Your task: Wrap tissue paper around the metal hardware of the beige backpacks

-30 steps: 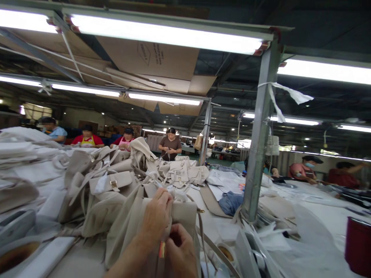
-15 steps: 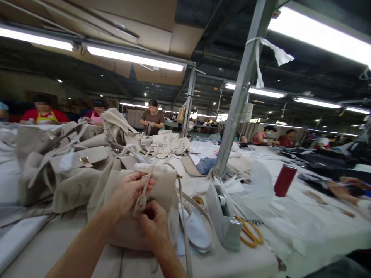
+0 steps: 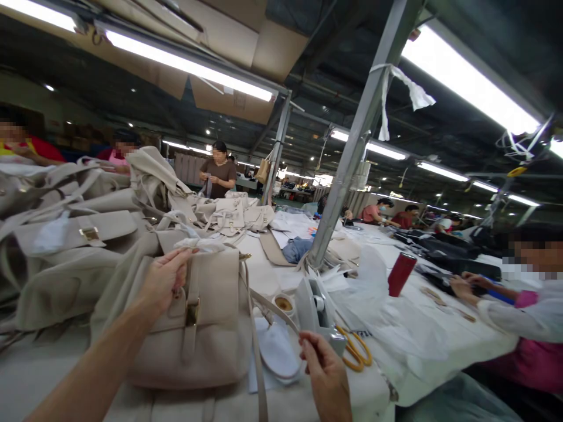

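A beige bag point(image 3: 215, 346) stands before me, with a front flap, a centre strap and a gold clasp point(image 3: 192, 312). My left hand point(image 3: 165, 280) is closed at the flap's upper left, pinching a small beige tag with gold hardware point(image 3: 177, 293), mostly hidden by the fingers. To the bag's right, my right hand point(image 3: 324, 372) has thumb and forefinger pressed together. What they hold, if anything, is too small to name. Just beyond those fingers are a grey tape dispenser point(image 3: 310, 305) and the end of a curving beige strap point(image 3: 275, 308).
More beige bags point(image 3: 74, 275) are heaped at left. Yellow-handled scissors point(image 3: 358, 354), a tape roll point(image 3: 284, 303), a white oval piece point(image 3: 279, 351) and a dark red upright object point(image 3: 401, 274) lie rightward. A metal post point(image 3: 352, 158) rises from the table. A co-worker point(image 3: 523, 310) sits at right.
My right hand has left the tag and moved right, toward the tape dispenser. My left hand stays at the flap. The view has turned right, bringing the co-worker into sight.
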The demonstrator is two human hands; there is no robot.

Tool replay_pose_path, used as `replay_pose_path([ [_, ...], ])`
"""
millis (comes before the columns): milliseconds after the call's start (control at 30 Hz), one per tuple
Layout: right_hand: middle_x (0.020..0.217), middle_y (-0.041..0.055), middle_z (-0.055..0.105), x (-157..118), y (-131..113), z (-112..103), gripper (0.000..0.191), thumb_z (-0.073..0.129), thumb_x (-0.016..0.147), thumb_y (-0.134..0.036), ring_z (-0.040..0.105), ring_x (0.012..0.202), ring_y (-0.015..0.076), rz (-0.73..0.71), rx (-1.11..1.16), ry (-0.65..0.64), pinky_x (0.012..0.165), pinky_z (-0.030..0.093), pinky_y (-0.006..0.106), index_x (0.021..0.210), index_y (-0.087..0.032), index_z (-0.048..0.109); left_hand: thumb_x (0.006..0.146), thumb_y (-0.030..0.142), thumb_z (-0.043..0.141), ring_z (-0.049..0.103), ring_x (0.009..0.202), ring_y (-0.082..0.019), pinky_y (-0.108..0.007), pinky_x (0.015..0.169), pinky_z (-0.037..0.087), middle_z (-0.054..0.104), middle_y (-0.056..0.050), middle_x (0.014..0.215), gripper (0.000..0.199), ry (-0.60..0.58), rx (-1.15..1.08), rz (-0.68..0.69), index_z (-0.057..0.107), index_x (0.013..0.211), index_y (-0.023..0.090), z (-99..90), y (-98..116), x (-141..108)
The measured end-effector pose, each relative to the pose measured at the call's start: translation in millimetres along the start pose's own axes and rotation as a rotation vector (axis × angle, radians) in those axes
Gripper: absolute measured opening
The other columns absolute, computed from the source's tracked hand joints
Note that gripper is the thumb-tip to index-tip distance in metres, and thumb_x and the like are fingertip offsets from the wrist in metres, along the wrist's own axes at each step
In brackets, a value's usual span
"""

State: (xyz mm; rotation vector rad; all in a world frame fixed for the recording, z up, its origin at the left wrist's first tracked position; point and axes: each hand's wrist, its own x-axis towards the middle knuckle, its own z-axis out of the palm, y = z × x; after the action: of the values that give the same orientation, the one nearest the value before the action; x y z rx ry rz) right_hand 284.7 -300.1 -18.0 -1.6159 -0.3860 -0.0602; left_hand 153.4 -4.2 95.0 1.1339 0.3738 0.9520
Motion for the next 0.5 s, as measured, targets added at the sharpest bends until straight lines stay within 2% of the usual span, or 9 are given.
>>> replay_pose_path([
  [67,0.085,0.0068,0.072,23.4,-5.5,0.3,0.022,0.056,0.082,-0.032,0.064,0.079,0.0238,-0.162,-0.177,-0.013,0.075,0.051,0.035,0.091,-0.022,0.074,0.058,0.038,0.078,0.019,0.033,-0.002,-0.016,0.032,0.013,0.030,0.014,0.041,0.032,0.003,-0.005,-0.001,0.067,0.076,0.014,-3.3,-5.2,1.4],
  [133,0.103,0.0094,0.071,50.0,-16.1,10.0,0.036,0.041,0.086,-0.015,0.063,0.096,0.0231,-0.311,-0.518,-0.161,0.089,0.047,0.035,0.103,-0.021,0.072,0.058,0.038,0.079,0.020,0.034,-0.002,-0.015,0.033,0.014,0.029,0.014,0.042,0.033,-0.006,-0.004,0.008,0.067,0.077,0.014,-5.4,-7.6,1.7],
  [200,0.120,0.0125,0.065,75.8,-24.4,24.4,0.046,0.036,0.084,-0.005,0.058,0.110,0.0241,-0.368,-0.912,-0.360,0.096,0.043,0.037,0.113,-0.019,0.069,0.059,0.037,0.079,0.020,0.035,-0.002,-0.015,0.033,0.015,0.030,0.013,0.042,0.031,-0.023,-0.001,0.013,0.067,0.077,0.015,-6.7,-7.7,1.2],
  [267,0.135,0.0144,0.057,95.5,-25.5,38.3,0.043,0.045,0.081,-0.004,0.053,0.121,0.0298,-0.344,-1.149,-0.501,0.097,0.041,0.042,0.112,-0.021,0.070,0.061,0.034,0.077,0.020,0.036,-0.002,-0.015,0.034,0.015,0.030,0.013,0.043,0.027,-0.044,-0.002,0.001,0.066,0.077,0.015,-7.9,-7.1,0.7],
  [367,0.142,0.0152,0.052,108.7,-15.3,50.4,0.035,0.058,0.076,-0.007,0.046,0.129,0.0371,-0.307,-1.222,-0.604,0.096,0.041,0.047,0.104,-0.022,0.074,0.065,0.032,0.074,0.021,0.036,-0.003,-0.015,0.034,0.015,0.031,0.012,0.044,0.023,-0.061,-0.003,-0.005,0.066,0.079,0.016,-10.0,-8.2,0.9],
  [433,0.141,0.0149,0.053,110.8,-7.6,51.0,0.033,0.057,0.079,-0.009,0.046,0.129,0.0354,-0.312,-1.246,-0.644,0.095,0.042,0.044,0.103,-0.022,0.075,0.067,0.033,0.074,0.022,0.036,-0.003,-0.015,0.034,0.016,0.032,0.012,0.045,0.023,-0.065,0.002,0.013,0.065,0.080,0.016,-11.5,-10.7,1.6],
  [500,0.131,0.0128,0.061,113.9,-4.3,47.3,0.030,0.055,0.081,-0.009,0.054,0.122,0.0305,-0.328,-1.247,-0.661,0.091,0.044,0.037,0.098,-0.022,0.076,0.068,0.036,0.075,0.023,0.036,-0.003,-0.015,0.034,0.016,0.033,0.012,0.045,0.024,-0.065,0.015,0.023,0.064,0.079,0.017,-12.3,-13.6,2.3],
])
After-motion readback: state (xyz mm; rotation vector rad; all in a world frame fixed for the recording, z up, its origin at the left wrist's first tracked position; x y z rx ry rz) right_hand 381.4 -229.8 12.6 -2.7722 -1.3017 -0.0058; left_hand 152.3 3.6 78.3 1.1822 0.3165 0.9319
